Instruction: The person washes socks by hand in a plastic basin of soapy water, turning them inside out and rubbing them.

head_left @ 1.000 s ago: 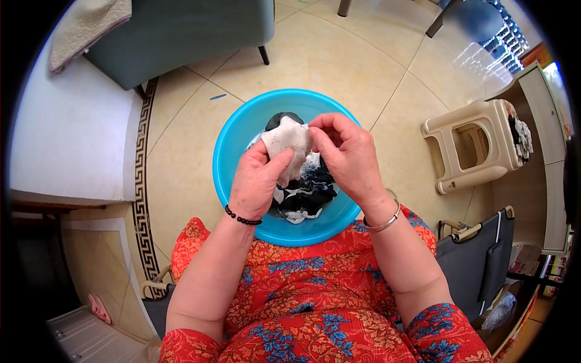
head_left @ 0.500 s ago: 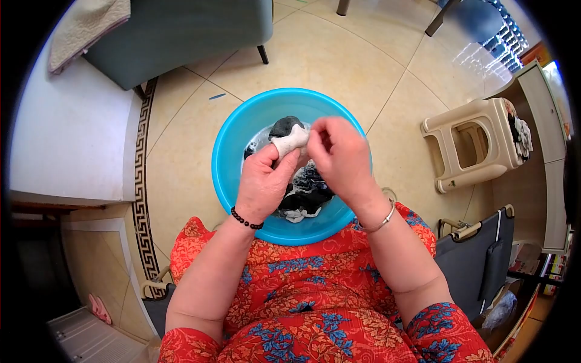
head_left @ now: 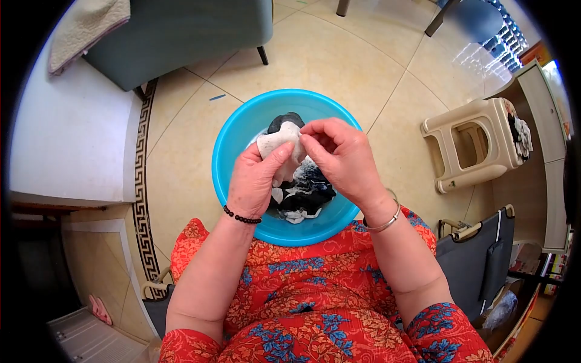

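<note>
Over the blue basin [head_left: 219, 172], a small white sock [head_left: 278, 142] is stretched between my two hands. My left hand [head_left: 254, 181] grips its near side, thumb pressed on top. With thumb and index finger, my right hand [head_left: 344, 158] pinches the sock's right edge. Below, in the basin, lie wet black and white cloth pieces [head_left: 311, 193] with some suds around them. A dark grey bunched cloth [head_left: 287, 120] shows just behind the sock. My palms hide part of the basin's contents.
A beige plastic stool [head_left: 451, 145] lies on its side at the right, small black and white cloths [head_left: 521, 138] on it. Behind the basin stands a grey-green sofa [head_left: 200, 42]. Dark folding-chair fabric [head_left: 475, 260] is at my right, pink slippers [head_left: 100, 308] at lower left.
The white sock is now spread wider and hangs lower. My right hand has shifted slightly and its fingers show more clearly; my left hand has moved a little left and down.
</note>
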A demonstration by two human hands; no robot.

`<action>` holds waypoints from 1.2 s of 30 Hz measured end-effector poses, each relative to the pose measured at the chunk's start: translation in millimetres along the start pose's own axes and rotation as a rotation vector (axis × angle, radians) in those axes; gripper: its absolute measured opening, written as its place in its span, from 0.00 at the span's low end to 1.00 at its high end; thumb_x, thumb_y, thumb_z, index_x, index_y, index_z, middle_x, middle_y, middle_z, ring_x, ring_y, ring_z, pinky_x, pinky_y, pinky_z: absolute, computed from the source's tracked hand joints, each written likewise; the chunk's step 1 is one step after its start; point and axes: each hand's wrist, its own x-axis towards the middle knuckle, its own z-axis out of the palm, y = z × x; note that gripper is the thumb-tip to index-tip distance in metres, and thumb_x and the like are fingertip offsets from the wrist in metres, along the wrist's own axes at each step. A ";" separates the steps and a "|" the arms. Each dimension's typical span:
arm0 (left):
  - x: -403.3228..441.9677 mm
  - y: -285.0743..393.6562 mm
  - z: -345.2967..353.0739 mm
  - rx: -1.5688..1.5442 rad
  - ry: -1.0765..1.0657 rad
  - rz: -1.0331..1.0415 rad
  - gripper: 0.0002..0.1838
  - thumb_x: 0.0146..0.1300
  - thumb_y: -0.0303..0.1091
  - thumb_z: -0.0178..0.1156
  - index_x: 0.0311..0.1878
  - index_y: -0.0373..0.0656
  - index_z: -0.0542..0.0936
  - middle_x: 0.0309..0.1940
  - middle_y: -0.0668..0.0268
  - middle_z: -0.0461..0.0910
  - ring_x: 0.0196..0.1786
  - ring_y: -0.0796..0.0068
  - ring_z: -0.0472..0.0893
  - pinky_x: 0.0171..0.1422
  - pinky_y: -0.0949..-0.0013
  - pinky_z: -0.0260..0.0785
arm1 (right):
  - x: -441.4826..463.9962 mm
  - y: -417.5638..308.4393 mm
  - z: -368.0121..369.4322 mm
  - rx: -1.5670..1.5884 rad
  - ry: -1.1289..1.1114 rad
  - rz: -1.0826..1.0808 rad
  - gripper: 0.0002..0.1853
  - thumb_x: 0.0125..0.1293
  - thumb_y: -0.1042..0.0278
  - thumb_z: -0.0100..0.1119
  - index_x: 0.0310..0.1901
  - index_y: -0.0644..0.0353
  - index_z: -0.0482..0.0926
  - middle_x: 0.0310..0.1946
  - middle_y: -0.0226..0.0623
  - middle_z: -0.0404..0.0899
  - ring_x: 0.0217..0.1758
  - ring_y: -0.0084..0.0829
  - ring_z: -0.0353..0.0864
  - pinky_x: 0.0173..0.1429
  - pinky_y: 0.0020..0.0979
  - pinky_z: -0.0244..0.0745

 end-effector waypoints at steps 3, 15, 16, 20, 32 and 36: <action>0.4 -1.9 2.1 0.014 -0.015 0.040 0.13 0.63 0.32 0.62 0.49 0.40 0.78 0.43 0.70 0.80 0.43 0.81 0.78 0.47 0.76 0.71 | -1.1 -2.2 -0.5 -0.113 -0.004 -0.049 0.06 0.59 0.72 0.59 0.34 0.66 0.79 0.29 0.42 0.80 0.28 0.33 0.80 0.32 0.28 0.74; 0.4 0.6 6.2 -0.018 -0.023 0.058 0.13 0.65 0.30 0.58 0.52 0.39 0.76 0.46 0.66 0.80 0.45 0.78 0.79 0.46 0.74 0.73 | 2.7 6.1 -3.2 -0.004 0.142 0.142 0.06 0.63 0.72 0.54 0.32 0.66 0.75 0.23 0.44 0.77 0.24 0.33 0.77 0.30 0.31 0.71; 0.7 0.8 6.3 -0.017 -0.024 0.058 0.13 0.65 0.30 0.58 0.52 0.39 0.76 0.46 0.66 0.80 0.45 0.78 0.79 0.46 0.74 0.73 | 2.9 4.3 -4.9 0.028 0.123 0.170 0.06 0.63 0.72 0.54 0.31 0.65 0.75 0.22 0.44 0.77 0.24 0.32 0.77 0.29 0.31 0.70; 0.8 0.9 4.5 -0.018 -0.034 0.068 0.14 0.65 0.30 0.58 0.53 0.40 0.75 0.46 0.67 0.80 0.46 0.78 0.79 0.47 0.74 0.73 | 2.7 0.0 -8.9 -0.119 0.041 0.166 0.07 0.63 0.70 0.55 0.31 0.64 0.76 0.23 0.44 0.77 0.23 0.32 0.75 0.28 0.30 0.69; -1.6 -0.7 4.2 0.312 -0.013 0.181 0.13 0.65 0.29 0.58 0.51 0.39 0.77 0.44 0.68 0.80 0.44 0.81 0.79 0.46 0.76 0.73 | -0.4 2.5 -1.3 -0.363 0.062 -0.253 0.04 0.56 0.72 0.60 0.32 0.61 0.78 0.27 0.40 0.77 0.25 0.40 0.78 0.30 0.35 0.73; -2.7 -0.8 6.8 0.343 -0.012 0.207 0.12 0.65 0.29 0.58 0.51 0.38 0.78 0.44 0.69 0.80 0.45 0.83 0.78 0.47 0.77 0.72 | -0.9 0.8 -0.7 -0.380 0.097 -0.115 0.04 0.55 0.71 0.60 0.30 0.61 0.77 0.26 0.41 0.78 0.26 0.39 0.79 0.31 0.35 0.73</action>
